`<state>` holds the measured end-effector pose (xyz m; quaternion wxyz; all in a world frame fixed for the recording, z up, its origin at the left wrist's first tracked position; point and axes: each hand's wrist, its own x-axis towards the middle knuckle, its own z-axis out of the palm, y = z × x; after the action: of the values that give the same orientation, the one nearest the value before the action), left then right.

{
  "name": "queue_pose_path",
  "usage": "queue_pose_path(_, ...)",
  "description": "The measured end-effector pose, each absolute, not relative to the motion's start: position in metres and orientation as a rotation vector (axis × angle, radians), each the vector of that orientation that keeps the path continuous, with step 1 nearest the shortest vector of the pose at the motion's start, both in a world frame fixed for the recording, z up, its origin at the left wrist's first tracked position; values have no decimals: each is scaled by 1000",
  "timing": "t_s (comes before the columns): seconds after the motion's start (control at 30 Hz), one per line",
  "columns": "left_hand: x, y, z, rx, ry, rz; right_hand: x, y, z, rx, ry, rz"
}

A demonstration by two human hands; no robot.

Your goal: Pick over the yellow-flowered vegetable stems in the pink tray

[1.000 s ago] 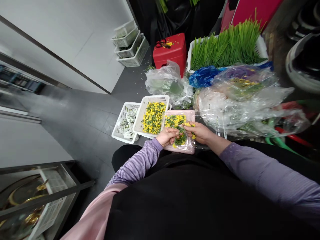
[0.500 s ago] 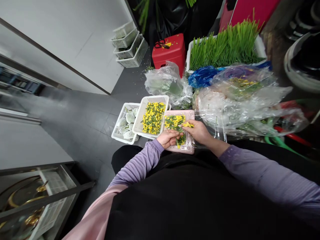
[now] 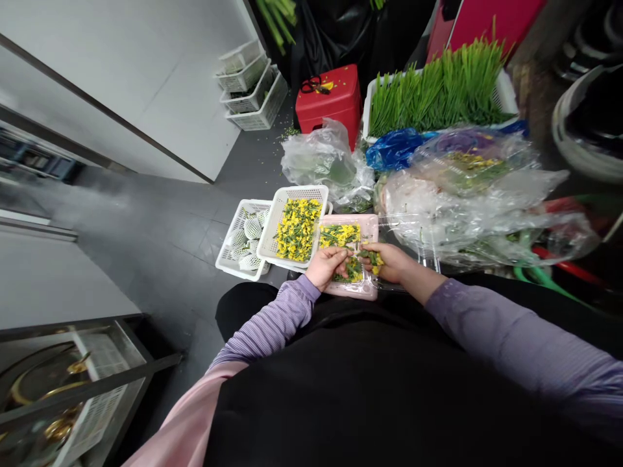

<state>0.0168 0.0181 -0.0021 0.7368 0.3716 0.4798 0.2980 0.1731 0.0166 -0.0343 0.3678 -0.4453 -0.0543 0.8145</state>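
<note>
My right hand (image 3: 390, 262) is closed on a small yellow-flowered sprig (image 3: 376, 259), green stem toward my left hand. My left hand (image 3: 329, 266) is pinched close to that stem; whether its fingertips grip the stem or a bit of it I cannot make out. Both hands are over a clear plastic box (image 3: 365, 285) on a pink tray (image 3: 374, 228), with its lid folded out to the right. More yellow flowers on green stems (image 3: 341, 233) lie in the box. Left of it, a white basket (image 3: 267, 245) holds a heap of yellow blossoms (image 3: 298, 227).
A white basket (image 3: 222, 258) of net-wrapped produce sits farther left. Ahead are plastic bags (image 3: 321, 159), a red box (image 3: 328, 104) with scissors on top, and a crate of upright green stalks (image 3: 438, 94). Stacked white baskets (image 3: 256, 113) stand by the wall. Bagged greens (image 3: 467, 214) lie right.
The flowers in my right hand have turned from pointing up over the box to hanging down by the fingers. My left hand has shifted slightly up. Green stalks at the top edge have moved.
</note>
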Motion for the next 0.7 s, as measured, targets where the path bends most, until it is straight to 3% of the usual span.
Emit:
queue_pose_path(0.1, 20, 18, 2, 967, 1143, 716, 172, 13, -37, -1234, -128, 2224)
queue_pose_path(0.23, 20, 16, 2, 1160, 1243, 692, 169, 4, -33, -1030, -454, 2407)
queue_pose_path(0.5, 3, 18, -6, 1196, 1235, 357, 169, 3, -40, -1226, -838, 2066)
queue_pose_path(0.7, -5, 17, -9, 1171, 1129, 223, 171, 2, -45, -1269, -997, 2134)
